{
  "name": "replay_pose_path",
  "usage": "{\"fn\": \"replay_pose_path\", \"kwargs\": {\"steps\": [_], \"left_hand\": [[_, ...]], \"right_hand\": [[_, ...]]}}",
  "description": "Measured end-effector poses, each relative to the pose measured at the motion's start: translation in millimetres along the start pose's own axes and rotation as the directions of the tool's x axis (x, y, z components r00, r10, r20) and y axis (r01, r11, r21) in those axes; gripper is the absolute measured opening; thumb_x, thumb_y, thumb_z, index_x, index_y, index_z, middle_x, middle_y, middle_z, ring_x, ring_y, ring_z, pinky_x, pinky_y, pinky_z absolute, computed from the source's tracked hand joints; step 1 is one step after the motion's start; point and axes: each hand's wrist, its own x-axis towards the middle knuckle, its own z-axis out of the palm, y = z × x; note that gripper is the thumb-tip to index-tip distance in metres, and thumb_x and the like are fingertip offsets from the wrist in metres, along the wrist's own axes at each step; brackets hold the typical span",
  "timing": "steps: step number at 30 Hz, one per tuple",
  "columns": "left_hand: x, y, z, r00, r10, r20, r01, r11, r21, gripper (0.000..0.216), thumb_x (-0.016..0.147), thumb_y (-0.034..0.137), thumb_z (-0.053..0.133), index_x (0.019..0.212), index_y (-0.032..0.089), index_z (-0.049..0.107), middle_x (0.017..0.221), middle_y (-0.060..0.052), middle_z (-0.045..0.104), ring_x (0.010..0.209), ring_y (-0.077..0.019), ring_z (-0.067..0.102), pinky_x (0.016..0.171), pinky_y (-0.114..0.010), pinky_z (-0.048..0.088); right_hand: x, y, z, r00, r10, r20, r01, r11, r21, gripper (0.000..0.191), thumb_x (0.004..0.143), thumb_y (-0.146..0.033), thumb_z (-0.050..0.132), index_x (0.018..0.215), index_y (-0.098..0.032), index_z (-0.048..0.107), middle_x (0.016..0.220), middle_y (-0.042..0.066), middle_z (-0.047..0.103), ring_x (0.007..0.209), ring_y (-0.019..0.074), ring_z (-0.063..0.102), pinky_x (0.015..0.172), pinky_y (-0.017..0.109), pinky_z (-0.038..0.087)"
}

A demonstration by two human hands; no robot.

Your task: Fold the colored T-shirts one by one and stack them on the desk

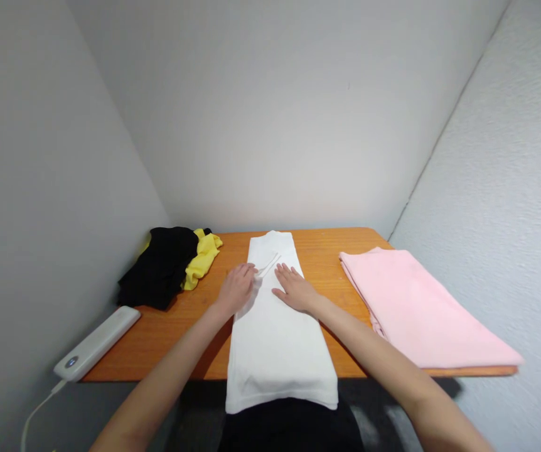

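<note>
A white T-shirt (282,351), folded into a long strip, lies across the middle of the table with its lower end hanging over the front edge. My left hand (238,287) is at the strip's left side, fingers closed on a bit of the fabric beside a raised, sleeve-like fold. Just right of that fold, my right hand (295,289) rests palm down on the cloth, fingers stretched out and thumb apart. The underside of the left fingers is hidden.
On the wooden table (327,245), a folded pink cloth (407,307) lies at the right. Black clothing (162,267) and yellow clothing (203,257) are heaped at the back left. A white oblong device (98,342) with a cable sits at the left edge. Walls enclose the back and sides.
</note>
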Motion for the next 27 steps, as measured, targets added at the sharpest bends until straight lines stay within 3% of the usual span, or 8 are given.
{"fn": "replay_pose_path", "kwargs": {"steps": [2,4,10,15,23,27], "left_hand": [[-4,6,2,0.979,0.179,0.097,-0.177,0.984,-0.029,0.037,0.096,0.023,0.036,0.130,0.023,0.052,0.141,-0.006,0.050,0.133,-0.0210,0.041,0.114,-0.040,0.029],[-9,7,9,0.942,0.278,0.187,-0.271,0.961,-0.062,0.044,0.098,0.032,0.035,0.140,0.022,0.044,0.149,-0.006,0.042,0.139,-0.0203,0.034,0.117,-0.039,0.024],[-23,0,24,0.905,0.280,0.320,-0.296,0.955,0.002,0.060,0.099,0.049,0.028,0.153,0.024,0.017,0.159,-0.006,0.019,0.147,-0.0198,0.014,0.119,-0.039,0.017],[-25,1,24,0.899,0.285,0.331,-0.321,0.945,0.058,0.059,0.100,0.049,0.024,0.152,0.022,0.018,0.160,-0.006,0.016,0.147,-0.0194,0.013,0.119,-0.039,0.016],[-23,-2,22,0.900,0.316,0.301,-0.351,0.934,0.071,0.056,0.101,0.044,0.027,0.151,0.022,0.022,0.159,-0.007,0.019,0.147,-0.0188,0.015,0.119,-0.038,0.018],[-35,15,1,0.845,0.422,0.329,-0.462,0.885,0.051,0.050,0.101,0.037,0.031,0.148,0.021,0.033,0.156,-0.009,0.029,0.146,-0.0206,0.020,0.120,-0.043,0.012]], "right_hand": [[-5,-4,-5,0.996,-0.085,0.032,0.085,0.996,0.016,0.071,0.098,-0.054,0.032,0.150,-0.007,0.027,0.156,0.013,0.015,0.146,0.0249,0.009,0.120,0.040,0.007],[-10,-7,-8,0.986,-0.153,0.072,0.151,0.988,0.026,0.072,0.098,-0.055,0.033,0.151,-0.008,0.025,0.156,0.013,0.014,0.146,0.0241,0.009,0.120,0.039,0.006],[-36,-8,-9,0.973,-0.206,0.106,0.200,0.978,0.063,0.079,0.097,-0.060,0.032,0.153,-0.006,0.015,0.157,0.015,0.008,0.146,0.0241,0.002,0.120,0.041,0.005],[-78,-18,-15,0.947,-0.298,0.118,0.286,0.952,0.108,0.080,0.096,-0.059,0.037,0.154,-0.010,0.011,0.158,0.015,0.001,0.146,0.0259,-0.002,0.120,0.045,0.005],[-164,-47,-43,0.862,-0.460,0.211,0.405,0.877,0.260,0.090,0.090,-0.055,0.054,0.155,-0.018,0.004,0.159,0.011,0.003,0.146,0.0266,0.000,0.119,0.048,0.003],[-188,-38,-47,0.870,-0.447,0.210,0.398,0.886,0.235,0.088,0.086,-0.034,0.061,0.155,-0.019,0.009,0.159,0.010,0.008,0.146,0.0263,0.003,0.119,0.047,0.007]]}}
